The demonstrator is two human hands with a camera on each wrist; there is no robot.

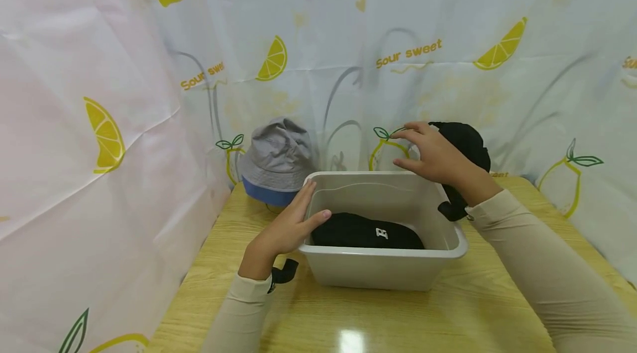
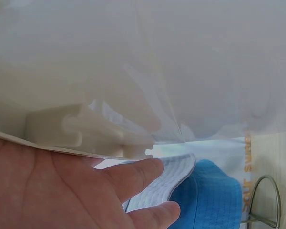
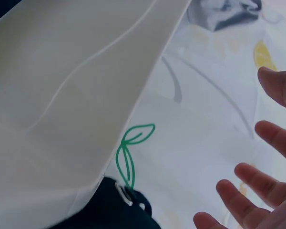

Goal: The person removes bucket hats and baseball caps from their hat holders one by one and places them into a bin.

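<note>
A light grey plastic bin (image 1: 373, 270) stands on the table with a black cap (image 1: 350, 230) bearing a white letter inside it. My left hand (image 1: 282, 231) rests along the bin's left rim, fingers extended and thumb over the edge. Above the bin's back right corner hovers my right hand (image 1: 435, 155), fingers spread and holding nothing. In the right wrist view its fingers (image 3: 264, 183) are apart from the bin wall. Behind that hand is another black cap (image 1: 465, 140), partly hidden by the hand and wrist. A grey bucket hat (image 1: 281, 148) with a blue brim edge sits behind the left hand.
The wooden table (image 1: 224, 264) reaches back to a white curtain (image 1: 318, 26) printed with lemons, which also runs along the left side. Under the bucket hat, the left wrist view shows a metal wire loop (image 2: 278, 200).
</note>
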